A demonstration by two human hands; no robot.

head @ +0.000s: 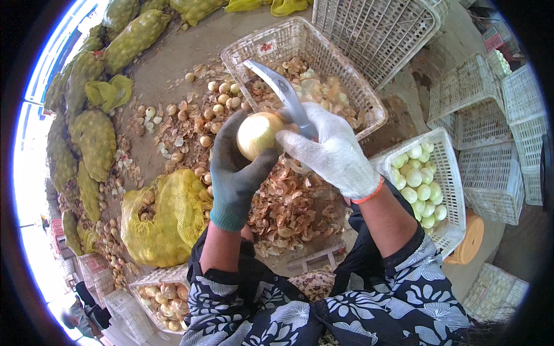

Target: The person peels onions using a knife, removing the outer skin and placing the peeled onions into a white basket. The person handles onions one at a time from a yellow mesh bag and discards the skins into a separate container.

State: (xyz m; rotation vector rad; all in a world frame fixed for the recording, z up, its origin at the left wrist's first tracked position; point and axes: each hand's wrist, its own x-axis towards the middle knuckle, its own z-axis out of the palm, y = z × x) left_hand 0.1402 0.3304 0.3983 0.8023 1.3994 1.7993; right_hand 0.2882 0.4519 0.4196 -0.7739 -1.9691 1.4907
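My left hand (242, 173), in a dark grey and teal glove, holds a yellow onion (259, 136) at the picture's centre. In a white knitted glove, my right hand (333, 149) grips a knife with a curved metal blade (281, 88); the blade points up and left above the onion. The right thumb lies close to the onion's side, and a loose strip of peel hangs below that hand. Beyond the hands, a dirty plastic crate (368, 104) holds skins and peelings. Peeled pale green onions (422, 186) fill a white crate (454, 190) at my right.
Onion skins (290, 212) cover the floor before me, with unpeeled onions (223, 99) among them. An opened yellow mesh sack (169, 225) stands at left, above a crate of onions (166, 302). Full sacks (93, 142) line the far left. Empty crates (489, 177) are stacked at right, near an orange stool (469, 238).
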